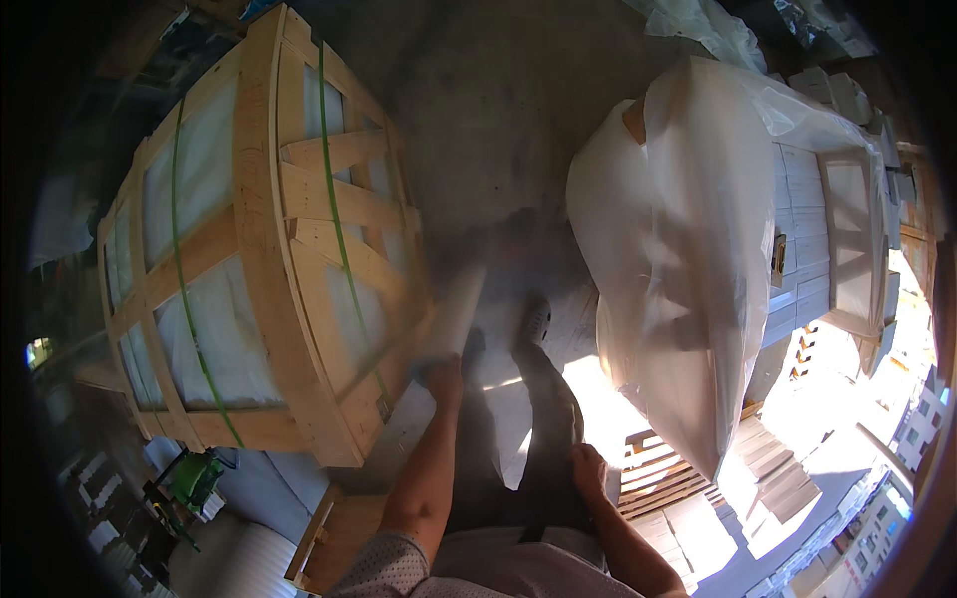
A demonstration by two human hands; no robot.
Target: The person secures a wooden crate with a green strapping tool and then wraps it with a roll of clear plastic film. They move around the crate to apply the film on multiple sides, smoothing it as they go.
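My left hand [445, 384] reaches forward beside the large wooden crate [264, 199], its fingers wrapped round the near end of a long, pale, roll-shaped thing [457, 314]. Motion blurs that thing, and a dark bluish patch shows at the grip. Green straps [334, 199] run around the crate, and white sheeting shows between its boards. My right hand [588, 470] hangs by my right thigh with its fingers curled in, and nothing shows in it. Right of my legs stands a tall stack [797, 219] of white boxes, partly draped in translucent plastic sheeting [688, 229].
Grey concrete floor [474, 130] runs between crate and stack. Slatted wooden pallets [648, 468] and flat boxes [768, 468] lie at the lower right in bright sunlight. A green tool-like object [194, 478] and a white roll [239, 553] are at the lower left.
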